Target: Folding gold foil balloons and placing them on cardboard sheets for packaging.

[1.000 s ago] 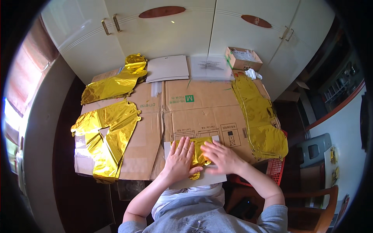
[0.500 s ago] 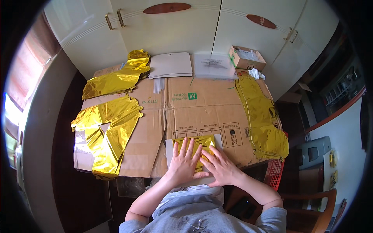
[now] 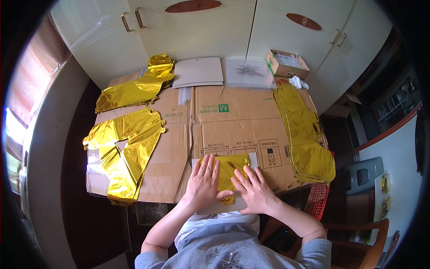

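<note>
A folded gold foil balloon [image 3: 227, 172] lies on a pale grey card sheet [image 3: 224, 209] at the cardboard's near edge, in front of my body. My left hand [image 3: 204, 186] rests flat over its left side, fingers stretched out and thumb pointing inward. On the right side, my right hand [image 3: 255, 190] lies with spread fingers across the foil and the card. Between the two hands a strip of foil shows, its lower end rounded. Neither hand grips anything.
Flattened gold foil balloons [image 3: 127, 152] lie at the left and more foil [image 3: 304, 139] along the right edge. Behind are stacked grey cards [image 3: 198, 71], clear plastic bags [image 3: 248, 74], an open small box [image 3: 289, 65] and crumpled white plastic [image 3: 298, 83]. A red basket [image 3: 318, 201] sits below right.
My hands have moved apart, the left one leftward and the right one slightly rightward, uncovering more of the gold foil between them.
</note>
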The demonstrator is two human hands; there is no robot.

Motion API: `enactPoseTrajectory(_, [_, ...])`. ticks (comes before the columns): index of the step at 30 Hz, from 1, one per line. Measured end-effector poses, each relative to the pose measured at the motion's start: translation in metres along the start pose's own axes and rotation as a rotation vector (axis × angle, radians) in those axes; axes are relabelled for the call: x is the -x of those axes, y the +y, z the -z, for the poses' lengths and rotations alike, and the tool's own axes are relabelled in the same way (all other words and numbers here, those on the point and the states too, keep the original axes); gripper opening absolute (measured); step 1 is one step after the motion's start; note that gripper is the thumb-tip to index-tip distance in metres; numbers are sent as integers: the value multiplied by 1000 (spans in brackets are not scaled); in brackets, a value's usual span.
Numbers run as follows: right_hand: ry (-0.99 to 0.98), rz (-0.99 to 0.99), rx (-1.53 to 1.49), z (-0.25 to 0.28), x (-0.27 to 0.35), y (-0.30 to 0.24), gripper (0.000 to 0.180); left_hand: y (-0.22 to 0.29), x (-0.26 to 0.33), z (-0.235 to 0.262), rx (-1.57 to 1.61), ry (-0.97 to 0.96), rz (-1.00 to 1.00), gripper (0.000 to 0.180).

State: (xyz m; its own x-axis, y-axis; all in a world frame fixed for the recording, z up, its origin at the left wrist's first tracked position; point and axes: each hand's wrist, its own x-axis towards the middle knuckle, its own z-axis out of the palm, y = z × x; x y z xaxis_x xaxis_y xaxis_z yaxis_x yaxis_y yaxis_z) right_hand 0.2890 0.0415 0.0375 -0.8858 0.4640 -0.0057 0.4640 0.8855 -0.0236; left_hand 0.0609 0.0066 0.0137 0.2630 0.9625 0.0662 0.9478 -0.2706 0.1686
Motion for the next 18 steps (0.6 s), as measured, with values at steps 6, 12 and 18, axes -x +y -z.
enactPoseTrajectory(6, [-39, -31, 37, 1, 0, -4, 105, -3, 10, 2, -86, 1, 49, 110])
enactPoseTrajectory(12, [-31, -25, 34, 0, 1, -3, 105, -17, 5, 16, -98, -19, 84, 88])
enactPoseTrajectory(18, [-21, -20, 31, 1, 0, -2, 106, -63, -60, 30, -6, -88, -415, 45])
